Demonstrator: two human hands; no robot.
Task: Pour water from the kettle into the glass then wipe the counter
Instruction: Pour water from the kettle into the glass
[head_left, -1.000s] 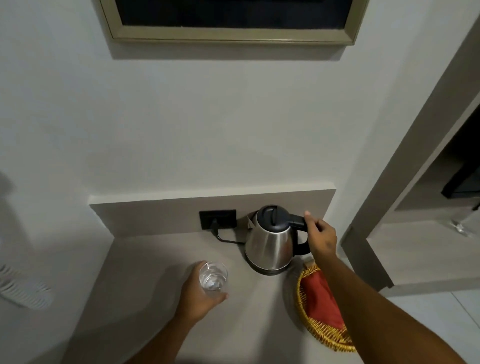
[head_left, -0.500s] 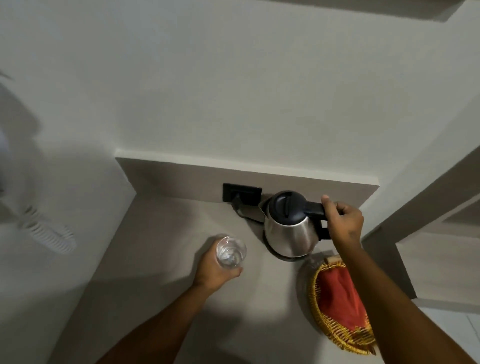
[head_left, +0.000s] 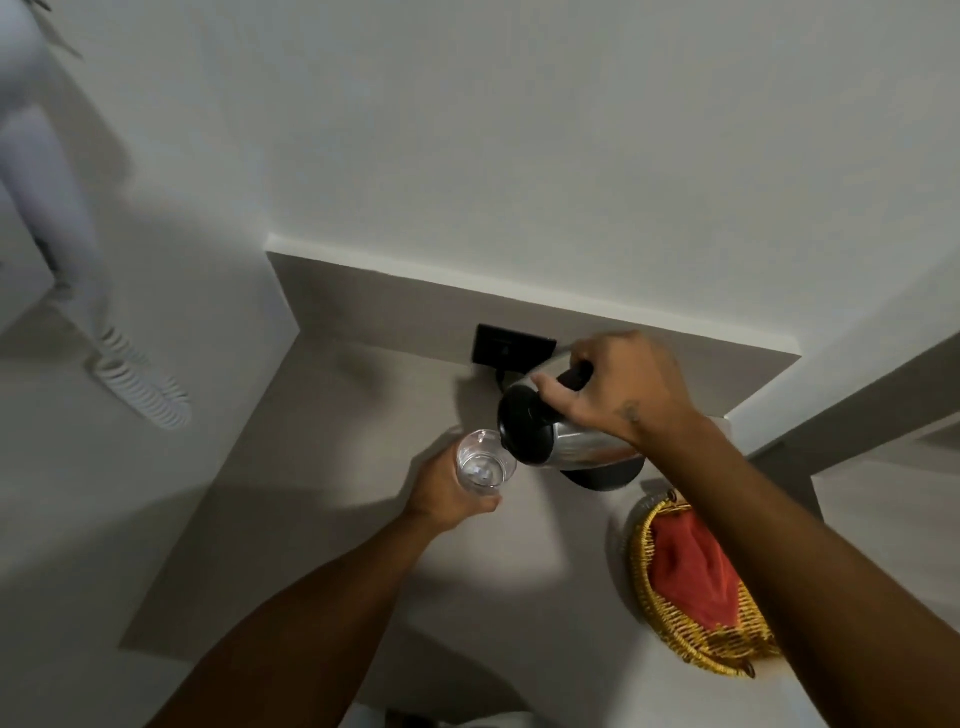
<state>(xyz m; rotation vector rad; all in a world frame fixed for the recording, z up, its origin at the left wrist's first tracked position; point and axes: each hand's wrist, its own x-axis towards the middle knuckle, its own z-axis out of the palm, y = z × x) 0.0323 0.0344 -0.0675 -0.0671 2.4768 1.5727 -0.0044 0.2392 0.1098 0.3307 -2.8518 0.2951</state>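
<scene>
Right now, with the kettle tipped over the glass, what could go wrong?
1. The steel kettle with the black lid is tilted steeply beside the clear drinking glass; its spout is hidden, so water may miss the narrow rim.
2. The left hand wraps the glass, so spilled hot water could hit it.
3. The right hand grips near the lid; it might pop open.

Grey counter (head_left: 322, 519) in a wall corner: left hand (head_left: 441, 493) gripping a clear glass (head_left: 483, 462), right hand (head_left: 618, 389) wrapped round the handle of a steel kettle (head_left: 561, 441) tilted spout-down over the glass rim, yellow wicker basket (head_left: 675, 629) with red cloth (head_left: 691, 577) near right, black wall socket (head_left: 511, 345) behind.
</scene>
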